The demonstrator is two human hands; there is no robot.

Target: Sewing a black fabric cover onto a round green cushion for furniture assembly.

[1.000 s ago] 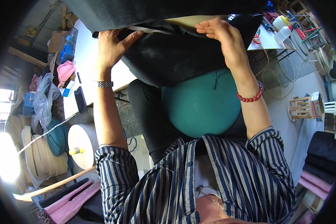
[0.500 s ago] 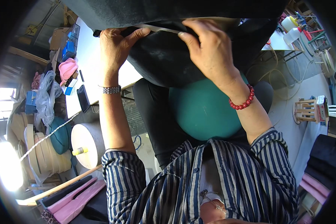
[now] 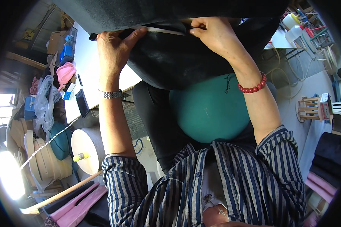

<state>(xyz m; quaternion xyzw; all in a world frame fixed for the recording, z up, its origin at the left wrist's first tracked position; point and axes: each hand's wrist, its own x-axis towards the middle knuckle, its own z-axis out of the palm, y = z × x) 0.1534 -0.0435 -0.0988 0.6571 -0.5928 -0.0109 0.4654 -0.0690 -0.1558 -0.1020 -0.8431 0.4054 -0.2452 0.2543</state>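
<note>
A large piece of black fabric [image 3: 166, 60] spans the top of the head view, over my lap. Across its fold runs a thin white strip [image 3: 165, 30], visible between my two hands. My left hand [image 3: 115, 47] is closed on the fabric's edge, its thumb lying along the strip's left end; the other fingers are mostly hidden behind the cloth. At the strip's right end, my right hand [image 3: 216, 36] pinches the fabric edge between thumb and curled forefinger. Below the fabric, a smooth rounded green form [image 3: 208, 109] sits between my legs, a tangle of dark thread [image 3: 227, 83] on it.
To the left is a white table [image 3: 89, 60] with a phone [image 3: 82, 103], a pink cloth [image 3: 66, 73] and blue boxes. A large roll [image 3: 88, 150] and stacked bands of material [image 3: 45, 162] stand below it. A wooden stool [image 3: 310, 108] and plastic bottles [image 3: 294, 34] are at right.
My right hand has shifted slightly up and right, its fingers now curled into a pinch. My left hand has barely moved. Dark thread now shows on the green form.
</note>
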